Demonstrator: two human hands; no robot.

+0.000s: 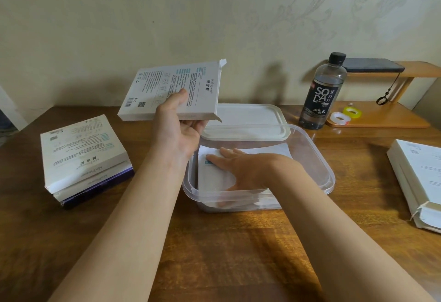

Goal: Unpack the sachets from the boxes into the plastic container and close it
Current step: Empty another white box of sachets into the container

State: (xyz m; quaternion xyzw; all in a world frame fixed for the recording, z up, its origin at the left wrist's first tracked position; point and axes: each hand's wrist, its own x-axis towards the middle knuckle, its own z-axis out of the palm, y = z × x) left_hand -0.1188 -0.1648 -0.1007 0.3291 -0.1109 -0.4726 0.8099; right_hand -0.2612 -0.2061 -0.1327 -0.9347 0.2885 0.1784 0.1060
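Note:
A clear plastic container (317, 158) stands on the wooden table, with white sachets (214, 177) stacked inside. My right hand (241, 165) lies flat on the sachets, fingers straight and pointing left. My left hand (176, 130) grips a flat white box (167, 87) from below, thumb on its printed face, holding it in the air above the container's left rim; the box's end flap is open. The container's white lid (250, 122) lies just behind the container.
A stack of flat boxes (81, 156) sits at the left. More white boxes (420, 182) lie at the right edge. A soda bottle (322, 91) and two tape rolls (344, 115) stand at the back right near a wooden shelf (393, 113).

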